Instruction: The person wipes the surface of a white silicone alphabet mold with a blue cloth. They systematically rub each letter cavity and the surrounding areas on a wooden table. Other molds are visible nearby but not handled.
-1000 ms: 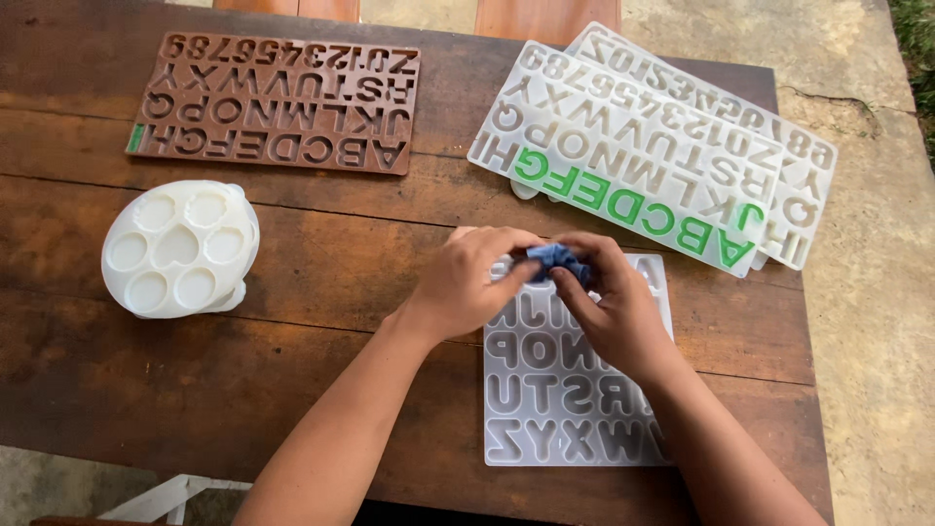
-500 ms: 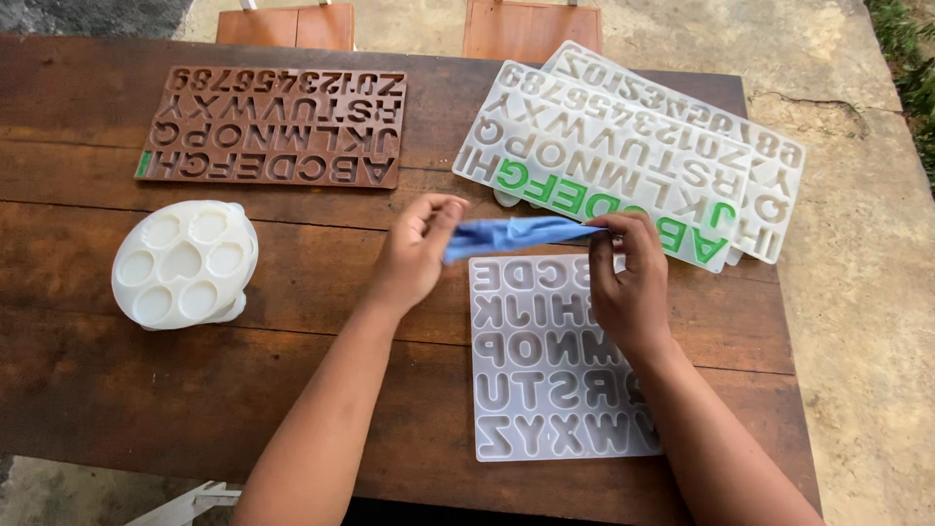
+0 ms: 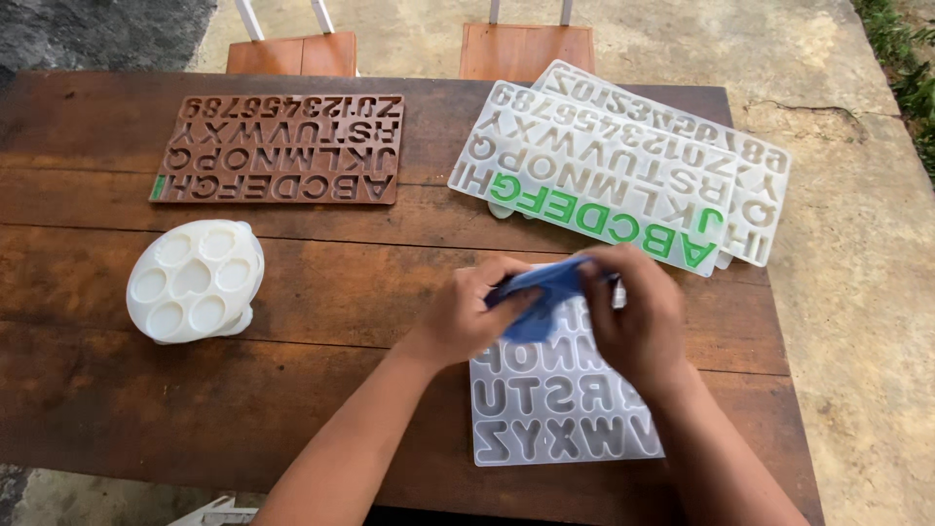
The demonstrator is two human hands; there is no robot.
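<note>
Head view, centre right of frame: left hand (image 3: 467,317) and right hand (image 3: 638,317) both pinch a crumpled blue glove (image 3: 541,297) between closed fingers, just above a clear letter mould (image 3: 555,409) on the wooden table (image 3: 117,409), white round mould (image 3: 195,281) at left.

No packages, labels, signs or screens are anywhere in view here, neither on the worktop (image 3: 117,390) nor around it.
</note>
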